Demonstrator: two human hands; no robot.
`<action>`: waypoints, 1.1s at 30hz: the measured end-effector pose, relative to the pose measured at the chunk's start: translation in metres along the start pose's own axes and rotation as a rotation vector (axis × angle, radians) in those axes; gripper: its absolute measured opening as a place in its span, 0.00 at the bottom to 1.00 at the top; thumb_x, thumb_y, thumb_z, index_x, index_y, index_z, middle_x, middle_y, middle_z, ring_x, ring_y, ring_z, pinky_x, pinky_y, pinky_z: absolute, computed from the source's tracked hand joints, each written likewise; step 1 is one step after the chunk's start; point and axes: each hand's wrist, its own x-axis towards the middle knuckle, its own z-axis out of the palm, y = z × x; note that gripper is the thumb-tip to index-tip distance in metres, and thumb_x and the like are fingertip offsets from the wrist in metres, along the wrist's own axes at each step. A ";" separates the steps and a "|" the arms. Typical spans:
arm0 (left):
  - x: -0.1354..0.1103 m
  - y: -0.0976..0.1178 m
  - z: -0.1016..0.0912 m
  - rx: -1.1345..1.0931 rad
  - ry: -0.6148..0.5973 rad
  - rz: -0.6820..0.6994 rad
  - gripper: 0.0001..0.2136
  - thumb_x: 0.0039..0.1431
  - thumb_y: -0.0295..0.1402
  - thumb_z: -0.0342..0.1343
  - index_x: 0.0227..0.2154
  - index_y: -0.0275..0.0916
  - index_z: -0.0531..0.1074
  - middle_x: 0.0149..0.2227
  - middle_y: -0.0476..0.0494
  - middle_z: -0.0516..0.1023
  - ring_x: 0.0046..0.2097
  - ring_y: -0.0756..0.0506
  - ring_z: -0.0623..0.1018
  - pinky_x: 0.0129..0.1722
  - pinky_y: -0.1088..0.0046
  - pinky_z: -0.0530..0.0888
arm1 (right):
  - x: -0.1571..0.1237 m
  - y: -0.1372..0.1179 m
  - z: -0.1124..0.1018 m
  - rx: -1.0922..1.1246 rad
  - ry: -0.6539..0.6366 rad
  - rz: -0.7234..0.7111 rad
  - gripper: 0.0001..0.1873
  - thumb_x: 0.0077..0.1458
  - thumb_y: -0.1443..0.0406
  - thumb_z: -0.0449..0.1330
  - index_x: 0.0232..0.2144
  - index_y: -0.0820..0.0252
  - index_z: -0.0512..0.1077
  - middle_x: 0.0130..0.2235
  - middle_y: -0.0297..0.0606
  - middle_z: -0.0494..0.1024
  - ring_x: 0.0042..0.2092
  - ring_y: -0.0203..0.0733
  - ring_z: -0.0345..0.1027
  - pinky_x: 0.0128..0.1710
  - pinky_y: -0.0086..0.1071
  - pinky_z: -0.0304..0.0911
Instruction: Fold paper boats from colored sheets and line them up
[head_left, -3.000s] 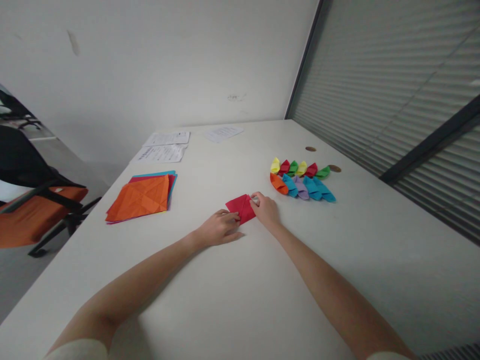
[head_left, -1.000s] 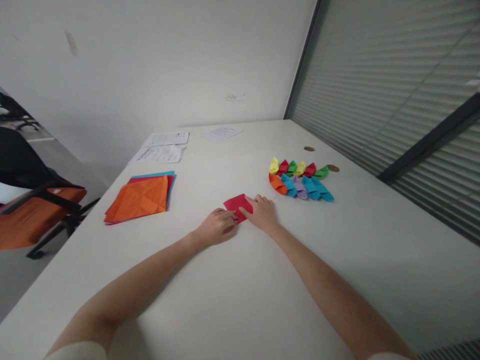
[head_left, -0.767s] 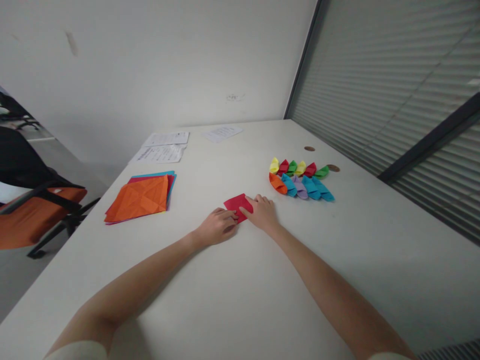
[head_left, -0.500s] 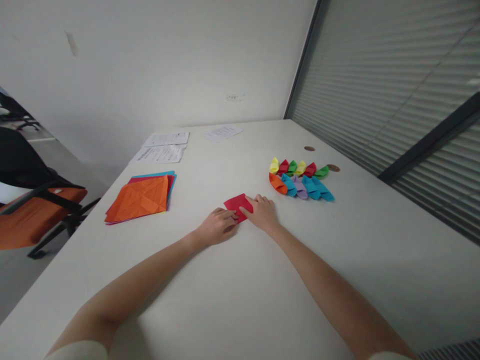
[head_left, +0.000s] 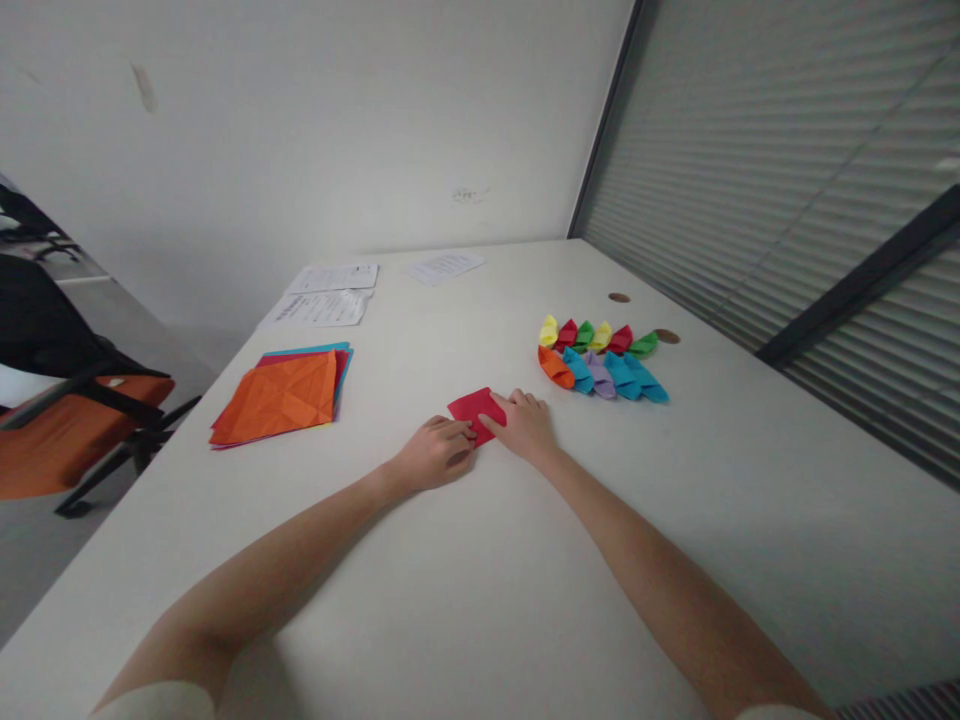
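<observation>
A folded red paper [head_left: 473, 404] lies flat on the white table [head_left: 480, 560] near the middle. My left hand [head_left: 433, 455] rests at its near left corner, fingers curled and pressing the paper's edge. My right hand [head_left: 527, 425] lies on the paper's right side, fingers together and flattened on it, thumb along the near edge. Both hands press the paper against the table. To the right of my right hand sit several folded paper shapes [head_left: 600, 360] in yellow, red, green, orange, blue and purple, set in two rows.
A stack of coloured paper sheets [head_left: 279, 396] with an orange one on top lies at the left. Printed white sheets [head_left: 324, 296] lie at the far edge by the wall. An orange and black chair [head_left: 67, 410] stands left of the table. Window blinds run along the right.
Three seconds ago my right hand pinched the paper's far right corner; it has since come down flat on the paper. Over the last second nothing has visibly moved.
</observation>
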 end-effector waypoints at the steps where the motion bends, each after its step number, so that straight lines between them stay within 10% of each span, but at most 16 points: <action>1: 0.000 0.000 0.000 -0.002 0.000 -0.002 0.08 0.61 0.31 0.51 0.34 0.38 0.76 0.43 0.40 0.79 0.45 0.45 0.79 0.47 0.64 0.73 | 0.000 0.000 0.000 0.002 0.002 0.001 0.33 0.62 0.44 0.41 0.60 0.52 0.64 0.47 0.46 0.71 0.49 0.50 0.63 0.47 0.40 0.52; 33: -0.002 0.001 0.006 0.232 -0.037 -0.276 0.17 0.66 0.37 0.45 0.54 0.42 0.70 0.52 0.36 0.72 0.51 0.38 0.72 0.57 0.49 0.63 | -0.002 0.000 -0.003 0.025 -0.023 -0.113 0.30 0.62 0.47 0.48 0.61 0.51 0.63 0.46 0.46 0.70 0.48 0.49 0.62 0.46 0.38 0.52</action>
